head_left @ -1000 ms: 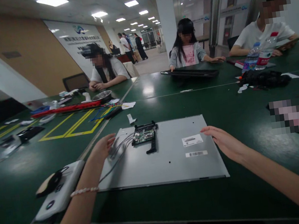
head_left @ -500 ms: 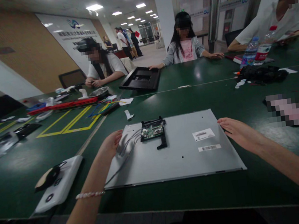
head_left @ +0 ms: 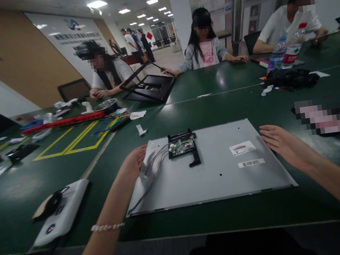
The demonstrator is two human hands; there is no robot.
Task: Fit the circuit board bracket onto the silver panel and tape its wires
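A grey metal panel (head_left: 213, 172) lies flat on the green table (head_left: 217, 104). A small green circuit board (head_left: 181, 146) with a black bracket sits near its far edge, and grey cables (head_left: 150, 167) trail off the board to the left. My left hand (head_left: 134, 163) is curled over the panel's left edge beside the cables. My right hand (head_left: 280, 142) rests at the panel's right edge, fingers stretched out and apart. Two white labels (head_left: 243, 148) are stuck on the panel near my right hand.
A white device with a black part (head_left: 58, 211) lies at the near left. A scrap of paper (head_left: 140, 129) lies beyond the panel. Across the table a person tilts up a black frame (head_left: 149, 88). Bottles (head_left: 285, 51) and a black bundle (head_left: 290, 78) sit at the far right.
The panel has slid to the right on the table between my two hands. Across the table, the black frame moved left and one edge has been lifted.
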